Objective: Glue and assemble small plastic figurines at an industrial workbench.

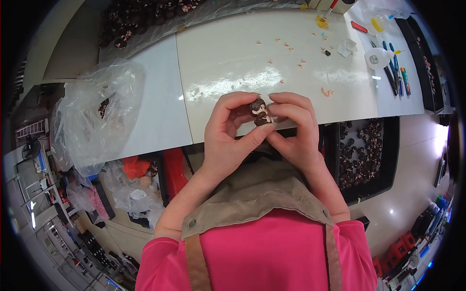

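Note:
Between my two hands, at the front edge of the table, is a small toy figurine [257, 108] with dark brown hair, a pale face and a brown body. My left hand [224, 133] is closed on it, fingertips at the head and thumb at its base. From the other side my right hand [297, 126] curls in, its fingers and thumb meeting around the figurine's side and lower part. Part of the figurine is hidden behind my fingers. Small pinkish pieces [327, 91] lie scattered on the white tabletop [233, 58] beyond my hands.
A clear plastic bag [107, 97] sags over the table's left edge. Dark figurines [145, 22] are heaped at the back left. Pens [394, 72] and a white squeeze bottle [377, 58] lie at the right. Below, a black tray [394, 155] holds many brown pieces.

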Demonstrator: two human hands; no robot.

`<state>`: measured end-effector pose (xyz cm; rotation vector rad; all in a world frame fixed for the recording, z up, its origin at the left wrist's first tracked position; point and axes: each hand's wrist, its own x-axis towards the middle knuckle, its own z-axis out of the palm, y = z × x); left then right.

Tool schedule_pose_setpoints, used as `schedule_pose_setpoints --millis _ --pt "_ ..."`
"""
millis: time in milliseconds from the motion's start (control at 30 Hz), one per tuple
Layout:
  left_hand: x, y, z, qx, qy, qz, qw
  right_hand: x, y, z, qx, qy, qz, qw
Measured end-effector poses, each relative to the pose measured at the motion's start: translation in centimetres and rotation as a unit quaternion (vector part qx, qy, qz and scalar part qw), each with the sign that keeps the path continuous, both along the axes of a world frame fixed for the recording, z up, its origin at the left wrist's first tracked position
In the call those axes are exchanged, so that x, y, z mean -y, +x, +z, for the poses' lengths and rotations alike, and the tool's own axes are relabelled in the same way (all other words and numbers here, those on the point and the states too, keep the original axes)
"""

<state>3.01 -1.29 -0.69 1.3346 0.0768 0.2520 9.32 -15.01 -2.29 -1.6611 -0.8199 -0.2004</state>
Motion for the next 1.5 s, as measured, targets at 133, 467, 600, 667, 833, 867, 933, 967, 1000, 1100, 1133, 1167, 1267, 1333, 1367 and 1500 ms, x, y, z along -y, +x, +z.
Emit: schedule_pose_setpoints --millis 133,467,600,667,833,867,933,967,1000,1100,1133,1167,1267,1333,1367,1500 --pt "0.2 -0.1 0.0 0.015 0.060 0.008 0.998 0.2 -0.1 -0.1 0.047 0.021 0.001 0.999" --pt "0.4 -0.1 0.3 0.012 0.148 0.021 0.989 -0.2 -0.7 -1.1 -0.056 0.063 0.022 0.996" --pt "0.4 0.2 -0.3 0.026 0.073 0.030 0.997 -0.3 -0.7 -1.3 -0.056 0.047 0.002 0.997" --pt "0.3 0.2 -0.2 0.029 0.083 0.023 0.996 -0.2 -0.6 -1.3 -0.047 0.041 -0.009 0.998" --pt "0.3 -0.1 0.1 -0.006 0.089 0.003 0.996 -0.3 -0.7 -1.3 -0.031 0.037 -0.017 0.999" --pt "0.3 -0.1 0.2 -0.005 0.089 0.003 0.996 -0.3 -0.7 -1.3 -0.027 0.040 -0.019 0.999" --pt "0.5 -0.2 0.5 -0.015 0.110 0.002 0.994 -0.3 -0.8 -1.3 -0.028 0.040 -0.020 0.999" --pt "0.5 -0.2 0.6 -0.015 0.110 0.001 0.994 -0.2 -0.8 -1.3 -0.031 0.040 -0.020 0.999" --pt "0.5 -0.3 0.6 -0.020 0.105 0.001 0.994 -0.2 -0.9 -1.3 -0.030 0.040 -0.021 0.999" --pt "0.4 -0.2 0.7 -0.030 0.082 -0.011 0.996 0.0 -0.8 -1.3 -0.027 0.025 -0.026 0.999" --pt "0.3 -0.2 0.7 -0.036 0.064 -0.018 0.997 0.1 -0.8 -1.1 -0.038 0.010 -0.016 0.999" --pt "0.3 -0.1 0.8 -0.035 0.064 -0.020 0.997 0.3 -0.8 -0.9 -0.049 -0.005 -0.008 0.999" --pt "0.1 0.1 1.0 -0.034 0.046 -0.016 0.998 1.1 -0.5 1.8 -0.048 -0.045 0.017 0.998" --pt "0.0 0.1 1.8 -0.093 -0.036 -0.027 0.995 2.9 -0.7 4.5 -0.057 -0.043 0.083 0.994" --pt "-0.3 -0.2 1.9 -0.095 -0.036 -0.029 0.994 2.7 -1.7 7.3 -0.117 0.031 0.111 0.986" --pt "-0.8 -1.3 3.0 -0.098 -0.061 -0.027 0.993 2.4 -8.5 18.9 0.468 -0.681 -0.151 0.542"
